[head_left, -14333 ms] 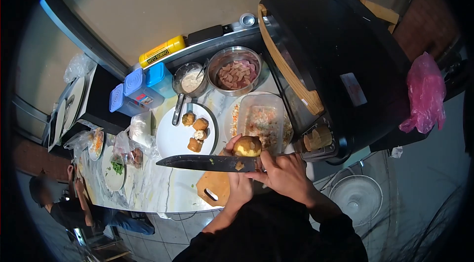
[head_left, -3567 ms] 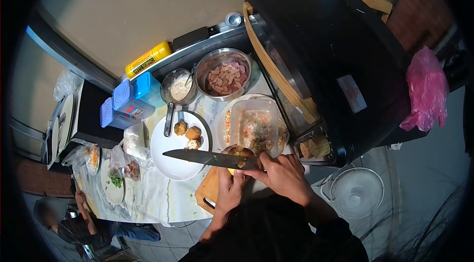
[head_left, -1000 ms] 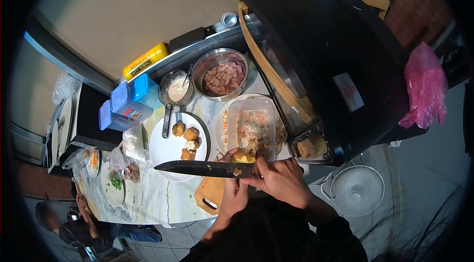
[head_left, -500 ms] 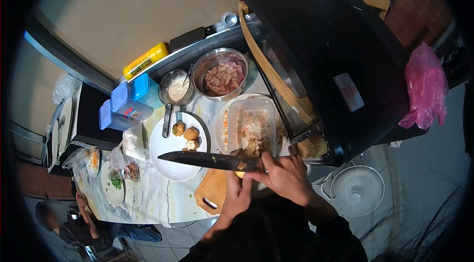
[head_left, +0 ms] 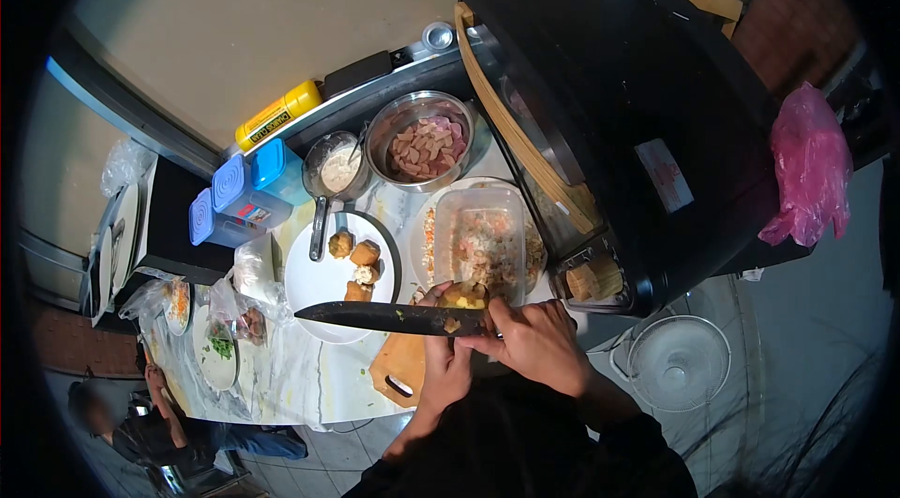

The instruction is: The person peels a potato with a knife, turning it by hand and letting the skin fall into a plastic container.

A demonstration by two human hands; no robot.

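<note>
Since half a second ago the knife (head_left: 375, 317) has dropped slightly and its tip has swung left, and the potato (head_left: 459, 296) has risen back into view above the blade.

At far left, another person (head_left: 141, 423) sits low beside the counter (head_left: 281, 376), near small plates (head_left: 217, 339) of food. Two blue-lidded tubs (head_left: 239, 193) stand further back, with a yellow bottle (head_left: 277, 113) on the ledge behind them. A white plate (head_left: 319, 292) holds a few browned pieces (head_left: 354, 259), and a small pot (head_left: 336, 168) of white sauce sits behind it.

The knife lies level across the plate's near edge, tip pointing left. The left hand (head_left: 445, 369) is curled closed around the yellow potato, held above a wooden board (head_left: 403, 362) and just in front of a clear tub (head_left: 483, 245) of chopped mix. The right hand (head_left: 530, 348) is closed around the knife handle, thumb pressed to the potato. A steel bowl (head_left: 419, 142) of pink slices stands behind the tub.

To the right is a large black appliance (head_left: 637, 123), then a pink bag (head_left: 811, 170). A white fan (head_left: 675, 367) sits on the floor below.
</note>
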